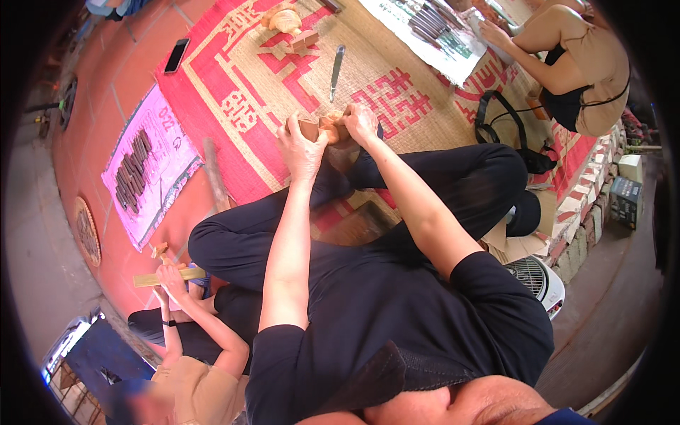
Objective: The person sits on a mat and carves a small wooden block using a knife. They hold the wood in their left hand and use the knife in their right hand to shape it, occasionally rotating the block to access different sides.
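Above the mat in front of my crossed legs, I hold a small carved wooden piece [329, 130] between both hands. My left hand [302, 150] is closed round its left, block-like end, with the thumb toward the middle. My right hand [362, 123] pinches the other end from the right. Fingers cover much of the piece, so its full shape is hidden. Just beyond my hands, a slim grey metal tool [337, 73] lies on the mat, touched by neither hand. Farther off sits a pale carved wooden figure [285, 21] on a block base.
A red and straw-coloured woven mat [248, 156] spreads ahead, bearing a phone [177, 56] and a black bag [535, 157]. Carving tools lie on a pink cloth [166, 134] and a white cloth [397, 14]. Co-workers sit at lower left and upper right; a fan [531, 278] stands behind right.
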{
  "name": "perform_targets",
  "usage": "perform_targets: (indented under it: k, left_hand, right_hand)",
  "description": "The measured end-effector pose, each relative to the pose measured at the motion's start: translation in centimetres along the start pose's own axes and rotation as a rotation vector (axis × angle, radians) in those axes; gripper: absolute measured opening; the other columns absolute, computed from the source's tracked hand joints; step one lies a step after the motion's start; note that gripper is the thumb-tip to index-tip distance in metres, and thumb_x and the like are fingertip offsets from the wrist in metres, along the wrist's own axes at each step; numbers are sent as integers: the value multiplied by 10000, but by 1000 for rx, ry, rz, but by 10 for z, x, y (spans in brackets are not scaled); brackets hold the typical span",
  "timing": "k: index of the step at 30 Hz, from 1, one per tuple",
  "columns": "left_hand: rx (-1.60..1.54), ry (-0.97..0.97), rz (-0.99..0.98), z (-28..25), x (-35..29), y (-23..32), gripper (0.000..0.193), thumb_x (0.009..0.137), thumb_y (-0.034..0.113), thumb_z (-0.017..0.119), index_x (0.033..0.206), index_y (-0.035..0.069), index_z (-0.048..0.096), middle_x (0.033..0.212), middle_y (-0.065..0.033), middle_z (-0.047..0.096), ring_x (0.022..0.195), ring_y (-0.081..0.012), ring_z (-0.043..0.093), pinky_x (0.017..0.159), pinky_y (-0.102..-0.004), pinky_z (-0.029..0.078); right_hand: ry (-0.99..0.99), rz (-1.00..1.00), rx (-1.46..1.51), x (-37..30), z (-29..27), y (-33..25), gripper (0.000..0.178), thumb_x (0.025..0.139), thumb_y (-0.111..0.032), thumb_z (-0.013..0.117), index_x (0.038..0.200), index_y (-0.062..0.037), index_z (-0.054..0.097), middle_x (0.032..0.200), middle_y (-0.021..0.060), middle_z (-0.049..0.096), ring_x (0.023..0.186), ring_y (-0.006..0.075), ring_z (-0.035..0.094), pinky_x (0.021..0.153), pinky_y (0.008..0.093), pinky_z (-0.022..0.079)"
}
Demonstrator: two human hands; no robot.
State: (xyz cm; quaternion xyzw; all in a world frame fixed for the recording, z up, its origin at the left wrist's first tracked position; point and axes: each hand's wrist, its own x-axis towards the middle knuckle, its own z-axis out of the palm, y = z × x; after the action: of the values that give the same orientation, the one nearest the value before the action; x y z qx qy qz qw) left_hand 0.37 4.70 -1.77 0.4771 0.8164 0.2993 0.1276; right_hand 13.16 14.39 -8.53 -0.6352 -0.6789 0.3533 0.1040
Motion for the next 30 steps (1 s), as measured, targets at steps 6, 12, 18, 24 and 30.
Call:
perform_targets:
  k: [6,12,18,24,30]
  left_hand:
    - [-54,34,33,0,-2,-3,706,678,263,750,1288,112,427,1134,-205,476,1051,-395,490,907,-494,423]
    - [-18,13,20,-1,-1,-2,713,684,252,752,1298,111,417,1131,-217,480,1074,-397,471,930,-481,409]
    - [-62,32,56,-4,-4,-6,727,684,257,762,1304,102,414,1132,-221,477,1081,-401,469,932,-485,409]
    - [-111,38,144,2,3,-11,675,668,212,764,1232,14,450,1094,-227,535,1050,-407,472,911,-495,397]
    - [-96,8,71,-2,-3,-1,707,711,239,747,1311,73,414,1216,-260,476,1118,-430,463,945,-494,397]
  right_hand:
    - [72,20,-24,20,0,10,305,668,-356,733,769,-69,712,807,144,684,826,312,658,743,415,499]
    - [106,-37,122,-12,2,10,365,671,-385,749,834,-63,688,873,152,670,875,310,643,765,420,486]
    - [94,40,54,15,-2,12,286,667,-324,745,782,-69,688,809,157,672,804,307,656,720,419,501]
    - [275,-123,144,-21,7,4,152,662,-188,629,734,-59,667,781,179,650,736,341,640,656,449,508]
    - [163,36,-16,20,26,19,233,701,-238,672,855,-63,669,900,181,659,875,350,642,762,458,508]
